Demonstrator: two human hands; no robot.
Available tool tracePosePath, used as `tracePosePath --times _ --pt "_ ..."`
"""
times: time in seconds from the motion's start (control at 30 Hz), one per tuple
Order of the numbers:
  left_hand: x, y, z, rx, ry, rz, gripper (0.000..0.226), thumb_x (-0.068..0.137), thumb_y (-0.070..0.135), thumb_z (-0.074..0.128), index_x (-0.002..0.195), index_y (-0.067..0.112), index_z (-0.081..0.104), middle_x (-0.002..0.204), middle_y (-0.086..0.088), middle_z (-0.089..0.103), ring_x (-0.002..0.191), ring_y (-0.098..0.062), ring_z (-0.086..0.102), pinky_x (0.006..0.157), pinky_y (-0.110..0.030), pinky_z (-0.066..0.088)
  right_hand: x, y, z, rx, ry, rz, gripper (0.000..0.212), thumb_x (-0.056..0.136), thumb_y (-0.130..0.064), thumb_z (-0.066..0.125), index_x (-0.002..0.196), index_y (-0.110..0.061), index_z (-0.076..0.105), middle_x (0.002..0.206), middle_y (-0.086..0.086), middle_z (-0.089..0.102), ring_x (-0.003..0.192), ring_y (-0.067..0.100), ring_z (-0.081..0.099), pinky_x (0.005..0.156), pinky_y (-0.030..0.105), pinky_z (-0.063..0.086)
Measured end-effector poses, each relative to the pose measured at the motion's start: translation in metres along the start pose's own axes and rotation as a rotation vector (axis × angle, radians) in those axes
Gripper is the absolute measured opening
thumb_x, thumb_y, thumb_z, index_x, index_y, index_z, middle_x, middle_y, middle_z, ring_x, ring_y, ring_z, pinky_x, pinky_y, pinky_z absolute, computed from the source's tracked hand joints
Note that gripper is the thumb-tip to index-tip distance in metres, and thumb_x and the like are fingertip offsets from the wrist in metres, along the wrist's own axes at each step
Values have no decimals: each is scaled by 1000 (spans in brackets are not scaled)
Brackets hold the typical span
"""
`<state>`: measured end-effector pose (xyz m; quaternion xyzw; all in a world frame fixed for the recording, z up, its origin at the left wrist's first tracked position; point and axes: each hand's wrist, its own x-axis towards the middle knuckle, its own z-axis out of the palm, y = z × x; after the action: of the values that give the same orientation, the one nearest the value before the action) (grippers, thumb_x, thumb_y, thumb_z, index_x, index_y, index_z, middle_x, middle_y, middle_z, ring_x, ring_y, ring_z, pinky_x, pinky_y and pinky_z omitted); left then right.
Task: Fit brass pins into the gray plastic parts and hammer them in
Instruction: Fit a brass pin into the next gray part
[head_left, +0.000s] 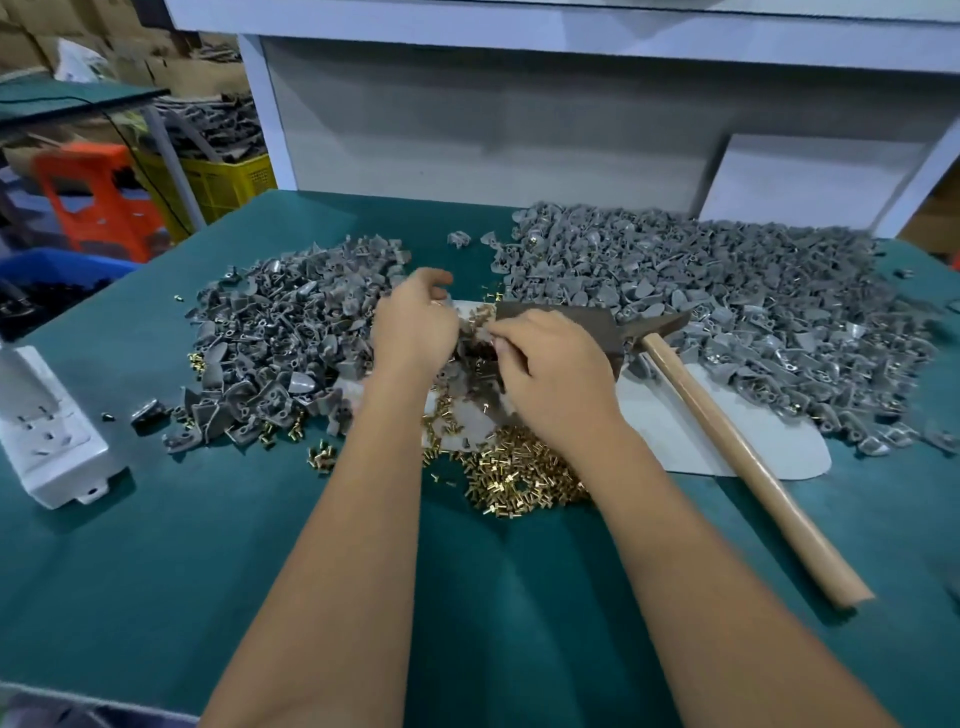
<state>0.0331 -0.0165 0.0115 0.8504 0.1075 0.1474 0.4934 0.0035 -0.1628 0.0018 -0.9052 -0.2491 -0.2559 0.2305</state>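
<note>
My left hand (413, 325) and my right hand (553, 374) meet over a dark metal block (550, 313) at the table's middle. A small gray plastic part (485, 333) sits between the fingertips, and my left hand's curled fingers hold it. My right hand pinches something tiny against it, seemingly a brass pin, too small to make out. Loose brass pins (519, 475) lie heaped below my wrists. Gray plastic parts lie in a left pile (280, 338) and a larger right pile (737, 301). The hammer (727, 441) lies untouched to the right, its head against the block.
A white sheet (675, 421) lies under the block and hammer on the green table cover (208, 571). A white power strip (47, 441) sits at the left edge. A white shelf frame (467, 130) rises behind the table. Crates and a stool stand off to the far left.
</note>
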Motion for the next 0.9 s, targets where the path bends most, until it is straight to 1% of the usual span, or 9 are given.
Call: tracePosePath --times 0.1,0.2,0.27,0.37,0.5,0.6,0.73,0.83,0.9 --pt "-5 -3 5 391 -50 -21 53 87 9 47 140 19 47 145 -13 44 135 -38 31 110 -52 32 -14 9 -4 -24 1 90 21 92 -15 52 99 -11 71 93 3 66 92 21 56 74 32 44" --pt "-11 -5 8 557 -126 35 51 87 10 47 137 13 50 136 -19 52 128 -43 38 105 -52 38 -18 13 -3 -29 -114 124 22 91 -19 50 98 -15 70 95 0 65 96 19 55 74 33 47" --pt "-14 -7 8 534 -140 76 50 83 7 49 131 16 60 122 -17 62 115 -41 50 96 -48 47 -19 14 0 -24 -209 129 25 90 -23 49 104 -18 69 100 -2 64 102 18 54 76 33 49" --pt "-20 -9 8 471 -104 107 41 82 8 53 118 21 69 110 -12 69 105 -38 57 87 -45 52 -20 12 5 -39 -244 105 29 88 -26 52 110 -20 69 100 -1 60 105 19 53 73 32 47" --pt "-20 -12 11 466 17 156 31 86 14 57 110 26 73 112 -4 69 116 -34 46 95 -41 44 -20 10 8 -52 -243 98 26 87 -30 57 110 -28 70 94 -3 57 102 18 53 64 27 38" --pt "-20 -9 14 426 125 262 29 88 15 56 108 27 73 116 -1 68 116 -32 42 94 -40 36 -17 8 10 -38 -241 96 20 88 -33 61 103 -28 72 91 -2 56 99 20 54 63 28 37" --pt "-21 -5 19 171 53 347 32 82 6 52 96 23 76 104 2 71 109 -24 54 96 -41 43 -14 4 10 19 -233 88 15 87 -30 63 97 -25 72 92 0 59 98 21 55 68 33 44" --pt "-25 -2 21 -41 -36 351 38 79 0 48 83 27 74 89 15 69 92 -5 61 84 -29 51 -15 9 4 9 -152 104 16 85 -29 62 96 -23 72 91 -1 61 93 22 57 67 35 46" --pt "-26 -1 23 -88 -21 364 39 78 -1 48 84 29 72 89 16 67 89 -1 60 79 -22 49 -14 14 -1 26 -62 149 14 84 -28 62 94 -25 71 88 -3 62 87 19 57 64 32 47"
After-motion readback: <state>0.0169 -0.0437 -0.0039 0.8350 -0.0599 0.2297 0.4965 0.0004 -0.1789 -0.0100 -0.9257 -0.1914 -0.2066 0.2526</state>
